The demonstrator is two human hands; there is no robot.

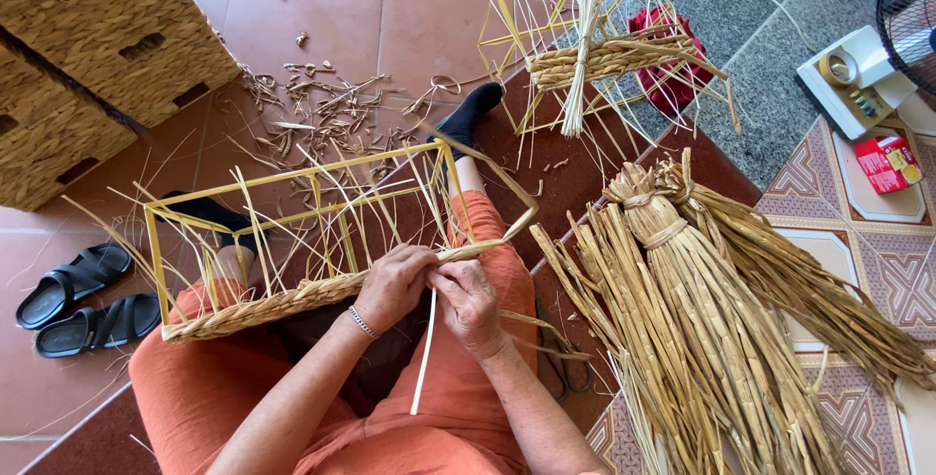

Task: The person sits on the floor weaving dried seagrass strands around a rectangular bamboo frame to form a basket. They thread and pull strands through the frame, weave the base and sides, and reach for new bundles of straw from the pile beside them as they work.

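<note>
A yellow wire basket frame [292, 180] rests across my lap, with a woven straw band [263, 304] along its near edge. My left hand [392, 283] grips that woven edge. My right hand [469, 301] sits beside it, pinching a pale straw strand [425, 358] that hangs down over my orange trousers. Thin upright straws stick out of the frame.
A big bundle of dried straw [712, 329] lies on the floor to my right. A second partly woven frame [595, 51] lies ahead. Finished woven baskets [88, 56] stack at upper left, black sandals [83, 299] at left, straw scraps [322, 109] on the tiles, a tape dispenser [848, 80] at upper right.
</note>
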